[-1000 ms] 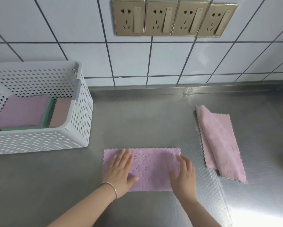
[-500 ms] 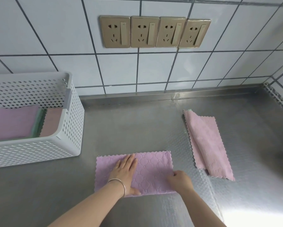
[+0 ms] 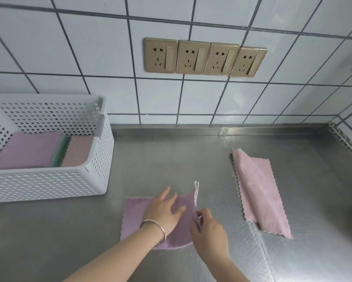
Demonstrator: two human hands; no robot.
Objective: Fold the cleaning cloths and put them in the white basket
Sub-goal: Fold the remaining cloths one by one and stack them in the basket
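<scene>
While the left hand point(image 3: 162, 212) presses spread fingers flat on a purple cleaning cloth point(image 3: 134, 218) at the near edge of the steel bench point(image 3: 171, 159), the right hand point(image 3: 208, 231) pinches its lifted right edge, the white basket point(image 3: 49, 184) standing far left.

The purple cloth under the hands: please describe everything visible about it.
The purple cloth is soft, textured fabric with a scalloped edge. It lies on the steel counter. The left hand presses it flat, while the right hand pinches its right edge and lifts it upright, folding toward the left.
</scene>
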